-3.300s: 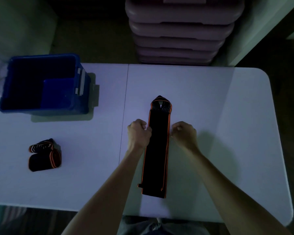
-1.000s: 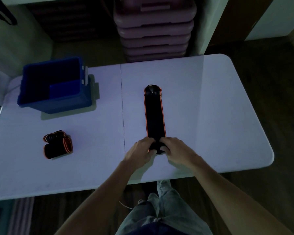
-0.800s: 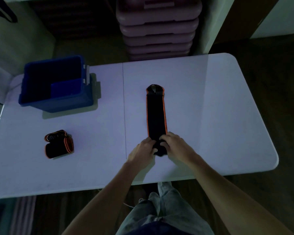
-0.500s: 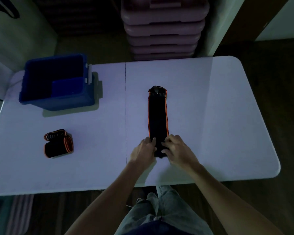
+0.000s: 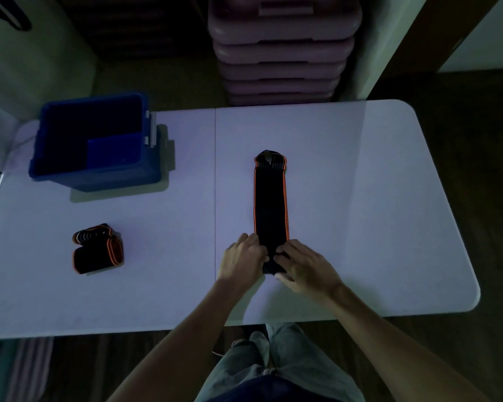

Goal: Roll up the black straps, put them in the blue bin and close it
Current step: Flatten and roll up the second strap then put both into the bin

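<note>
Hands have shifted from the strap's (image 5: 270,204) sides to its near end, left fingers (image 5: 251,240) and right fingers (image 5: 282,253) pinching a small started roll. Rolling has just begun; a second strap (image 5: 98,249) lies bundled on the worktop (image 5: 360,198), bin (image 5: 145,177) open

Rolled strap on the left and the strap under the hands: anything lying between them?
No. In the head view only bare table, crossed by its centre seam, separates the rolled strap from the flat strap both hands are rolling.

I'm looking at a dim, underexposed feed with a bluish cast. The table (image 5: 346,158) is catching what light there is, its far right part reading paler. The blue bin (image 5: 93,140) is throwing a soft shadow rightward and toward me. Table edges are bowing from the wide lens; the surroundings are sinking into murk.
</note>
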